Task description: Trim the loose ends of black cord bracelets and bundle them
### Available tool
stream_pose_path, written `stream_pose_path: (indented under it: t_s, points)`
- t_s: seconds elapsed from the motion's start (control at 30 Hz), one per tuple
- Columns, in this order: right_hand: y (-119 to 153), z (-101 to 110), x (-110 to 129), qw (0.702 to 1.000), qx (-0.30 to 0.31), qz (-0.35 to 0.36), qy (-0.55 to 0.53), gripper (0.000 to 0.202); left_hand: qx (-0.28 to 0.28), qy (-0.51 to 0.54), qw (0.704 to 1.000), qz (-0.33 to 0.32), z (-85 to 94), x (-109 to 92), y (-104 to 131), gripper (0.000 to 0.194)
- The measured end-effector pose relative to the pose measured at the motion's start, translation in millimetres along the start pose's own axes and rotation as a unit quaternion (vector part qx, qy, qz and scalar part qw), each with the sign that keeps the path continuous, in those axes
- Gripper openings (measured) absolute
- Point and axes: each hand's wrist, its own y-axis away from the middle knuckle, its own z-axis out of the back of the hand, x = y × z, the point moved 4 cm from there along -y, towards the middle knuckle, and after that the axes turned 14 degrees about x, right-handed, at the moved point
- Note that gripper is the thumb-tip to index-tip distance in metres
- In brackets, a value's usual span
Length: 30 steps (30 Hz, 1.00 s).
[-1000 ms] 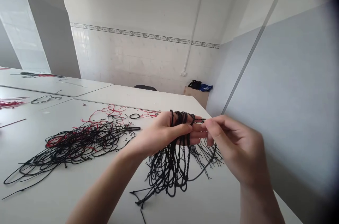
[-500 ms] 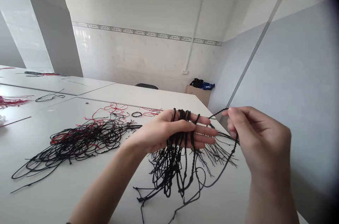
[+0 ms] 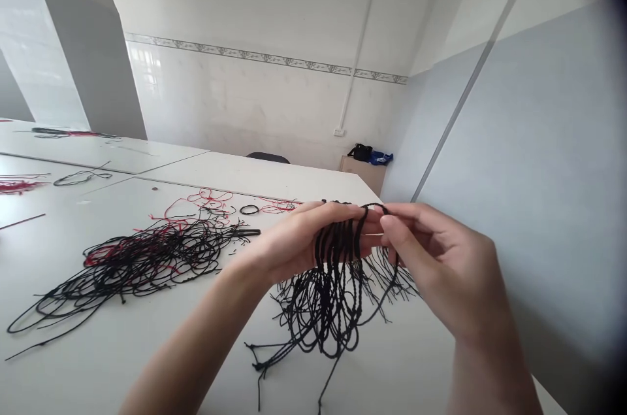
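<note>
Several black braided cords (image 3: 326,310) hang in loops over the fingers of my left hand (image 3: 304,232), with the thumb lying on top of them. Their loose ends trail down toward the white table. At the fingertips of my left hand, my right hand (image 3: 431,245) pinches one black cord between thumb and forefinger. That cord arches over from the loops and droops beneath my right hand. Behind the loops, more thin black cord ends (image 3: 396,281) spread on the table.
A tangled heap of black and red cords (image 3: 147,258) lies on the white table (image 3: 161,363) to the left. Beyond it are a small black ring (image 3: 249,210) and red threads (image 3: 210,196). A box (image 3: 365,171) with bags on it stands at the back.
My right hand has moved left to the fingertips of my left hand, bringing the pinched cord along. My left thumb now lies higher over the loops, and the view has shifted slightly.
</note>
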Motion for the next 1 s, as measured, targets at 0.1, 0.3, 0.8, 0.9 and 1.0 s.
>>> stream_pose_path:
  t_s: [0.1, 0.3, 0.8, 0.9, 1.0]
  points:
    - [-0.9, -2.0, 0.4, 1.0, -0.003, -0.001, -0.013, 0.022, -0.007, -0.006, 1.0, -0.024, 0.8, -1.4, -0.5, 0.031]
    - [-4.2, -13.2, 3.3, 0.998, 0.048, 0.002, -0.037, 0.023, -0.036, 0.031, 0.997, -0.059, 0.4, -3.5, -1.1, 0.029]
    - [-7.4, -15.7, 2.1, 0.996, 0.088, 0.02, 0.002, 0.026, -0.076, 0.004, 0.994, -0.078, 3.0, -1.8, -4.0, 0.019]
    - [-5.4, -15.9, 4.1, 0.995, 0.104, 0.013, 0.002, 0.026, -0.072, 0.011, 0.995, -0.075, 3.7, -0.8, -3.4, 0.018]
    - [-4.7, -17.5, 5.8, 0.992, 0.127, 0.011, 0.014, 0.027, -0.069, 0.024, 0.994, -0.078, 3.4, 0.5, -2.8, 0.019]
